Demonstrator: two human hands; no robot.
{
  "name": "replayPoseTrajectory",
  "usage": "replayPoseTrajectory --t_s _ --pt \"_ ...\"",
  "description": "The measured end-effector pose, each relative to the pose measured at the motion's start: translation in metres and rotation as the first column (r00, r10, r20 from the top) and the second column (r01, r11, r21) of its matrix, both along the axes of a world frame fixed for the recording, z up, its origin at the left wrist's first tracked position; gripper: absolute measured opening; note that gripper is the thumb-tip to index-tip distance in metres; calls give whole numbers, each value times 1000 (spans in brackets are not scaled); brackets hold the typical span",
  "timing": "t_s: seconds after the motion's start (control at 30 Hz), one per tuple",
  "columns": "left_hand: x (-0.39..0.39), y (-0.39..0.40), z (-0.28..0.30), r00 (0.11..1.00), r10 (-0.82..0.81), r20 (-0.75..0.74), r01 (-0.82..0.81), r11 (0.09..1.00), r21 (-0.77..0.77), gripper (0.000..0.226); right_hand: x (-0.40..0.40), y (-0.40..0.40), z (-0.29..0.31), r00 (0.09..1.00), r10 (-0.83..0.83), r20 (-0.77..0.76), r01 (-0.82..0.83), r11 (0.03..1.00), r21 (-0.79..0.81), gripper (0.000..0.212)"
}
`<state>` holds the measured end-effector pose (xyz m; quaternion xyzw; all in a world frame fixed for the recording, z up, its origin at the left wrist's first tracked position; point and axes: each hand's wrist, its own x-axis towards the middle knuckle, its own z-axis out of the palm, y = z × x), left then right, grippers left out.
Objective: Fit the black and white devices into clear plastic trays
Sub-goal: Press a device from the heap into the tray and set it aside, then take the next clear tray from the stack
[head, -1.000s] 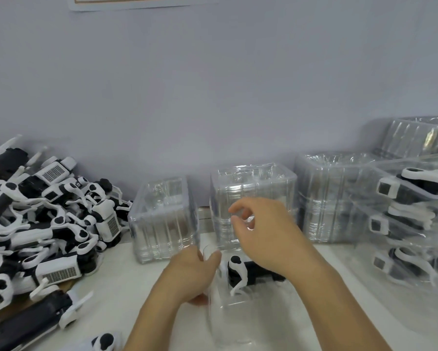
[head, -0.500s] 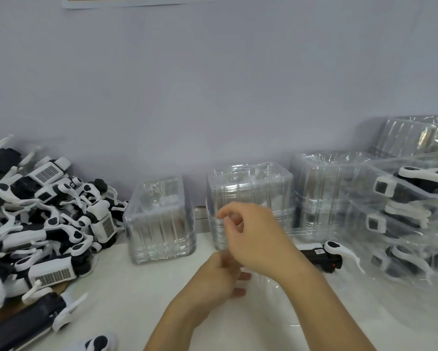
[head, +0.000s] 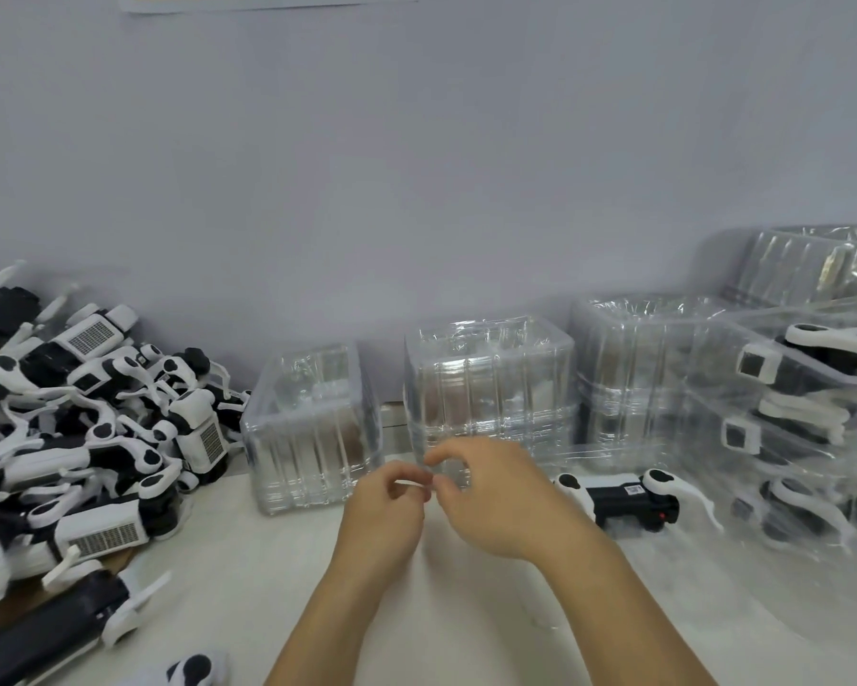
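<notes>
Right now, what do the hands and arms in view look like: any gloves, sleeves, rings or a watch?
Both are bare. The left hand and right hand wear no gloves, and no rings show on the fingers that can be seen. Both forearms are uncovered down to the bottom edge of the picture: no sleeves, watch or wristband in view.

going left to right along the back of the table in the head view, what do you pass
Pile of loose devices → small stack of clear trays → taller tray stack → third tray stack → filled trays.
</notes>
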<state>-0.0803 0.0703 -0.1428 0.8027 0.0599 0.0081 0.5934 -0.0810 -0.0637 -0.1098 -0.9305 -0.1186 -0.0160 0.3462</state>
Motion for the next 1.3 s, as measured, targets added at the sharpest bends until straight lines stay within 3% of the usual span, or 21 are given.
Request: replayPoseTrajectory --t_s 0.57,0.73,1.07,1.13,1.3 --pt "6 15 -1 991 131 5 -131 989 -67 27 1 -45 10 977 -210 -46 207 977 -59 25" --pt "6 22 3 978 205 38 -199 973 -116 24 1 -59 11 942 -333 -42 325 935 -140 25" --pt "10 40 14 904 394 167 -346 902 -258 28 0 -78 15 876 -478 -72 469 876 -111 27" --pt "9 44 15 896 395 203 -338 903 -266 34 -1 -81 16 862 -504 -56 499 863 -83 25" --pt "12 54 11 924 309 226 -282 949 -143 76 -1 -87 14 826 -563 -35 560 826 -62 22"
